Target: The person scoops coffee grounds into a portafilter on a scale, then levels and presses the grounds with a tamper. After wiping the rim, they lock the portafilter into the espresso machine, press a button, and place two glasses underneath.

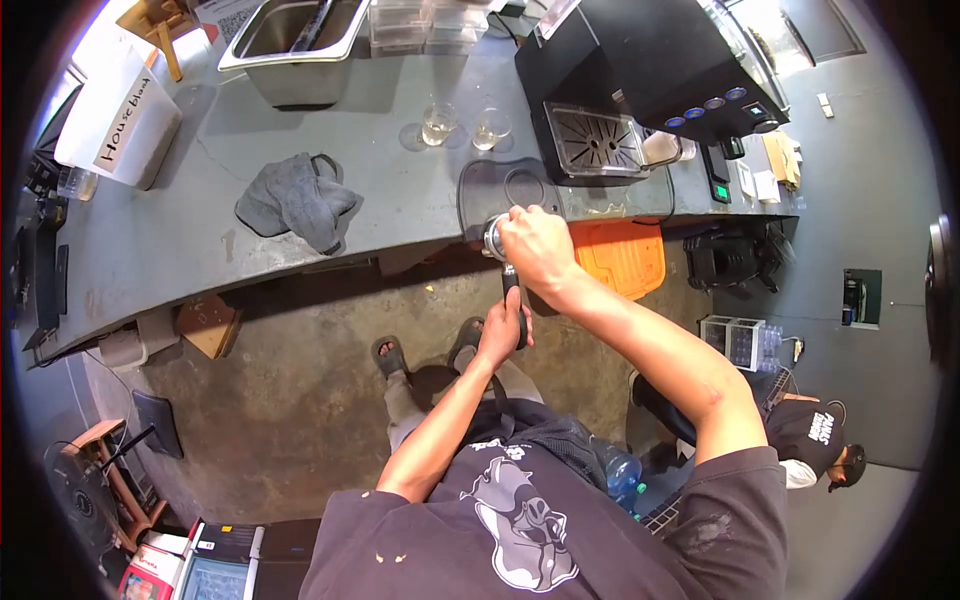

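At the counter's front edge I hold a portafilter (511,279), its black handle pointing back toward me. Wrapped round the lower handle is my left hand (499,333), closed. My right hand (540,247) is closed over the round metal head (493,238) at the handle's far end. Its fingers and palm hide most of that head, and what lies beneath them cannot be made out. A dark mat (482,188) with a ring outline lies on the counter just beyond. Two small clear glasses (437,125) (491,128) stand behind the mat.
A black coffee machine (640,60) with a drip tray (598,140) stands right of the mat. Left are a crumpled grey cloth (298,203), a steel pan (292,82) and a labelled white bin (122,120). Below sits an orange crate (622,258). Another person (810,440) is at right.
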Demonstrator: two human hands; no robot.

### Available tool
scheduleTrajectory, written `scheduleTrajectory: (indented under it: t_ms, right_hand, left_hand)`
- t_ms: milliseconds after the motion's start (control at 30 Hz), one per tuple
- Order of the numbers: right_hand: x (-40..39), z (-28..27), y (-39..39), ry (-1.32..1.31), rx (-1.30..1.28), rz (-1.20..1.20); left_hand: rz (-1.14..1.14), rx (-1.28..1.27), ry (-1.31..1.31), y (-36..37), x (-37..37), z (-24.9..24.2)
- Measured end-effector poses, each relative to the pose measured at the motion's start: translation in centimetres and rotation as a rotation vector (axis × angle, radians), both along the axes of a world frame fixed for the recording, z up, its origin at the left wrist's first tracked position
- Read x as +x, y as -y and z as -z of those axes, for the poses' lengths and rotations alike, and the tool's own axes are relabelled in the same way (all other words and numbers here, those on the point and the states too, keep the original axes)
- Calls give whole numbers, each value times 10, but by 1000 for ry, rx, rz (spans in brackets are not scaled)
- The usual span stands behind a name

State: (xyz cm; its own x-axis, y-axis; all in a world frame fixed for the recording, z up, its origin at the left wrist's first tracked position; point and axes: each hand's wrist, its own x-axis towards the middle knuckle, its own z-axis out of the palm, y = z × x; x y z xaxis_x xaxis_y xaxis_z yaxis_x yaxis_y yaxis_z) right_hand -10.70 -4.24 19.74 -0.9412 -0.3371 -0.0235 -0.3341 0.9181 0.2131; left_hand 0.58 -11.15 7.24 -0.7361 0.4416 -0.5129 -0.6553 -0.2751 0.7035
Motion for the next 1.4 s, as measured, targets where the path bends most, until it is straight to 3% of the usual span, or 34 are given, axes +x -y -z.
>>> scheduleTrajectory:
  t_ms: [300,733,1033,1400]
  right_hand:
    - [-11,-6,-10,27,-24,-146]
    - [-13,-31,-13,259,-9,42]
    - [-3,-12,1,36,34,11]
    - [-8,-15,-2,110,40,25]
  left_hand:
    - [-6,-40,-6,-2,1,-7]
    - [-65,-7,-42,-14,4,3]
    - [-75,-21,-43,-17,2,9]
    - [-22,-70,-38,6,-4,-15]
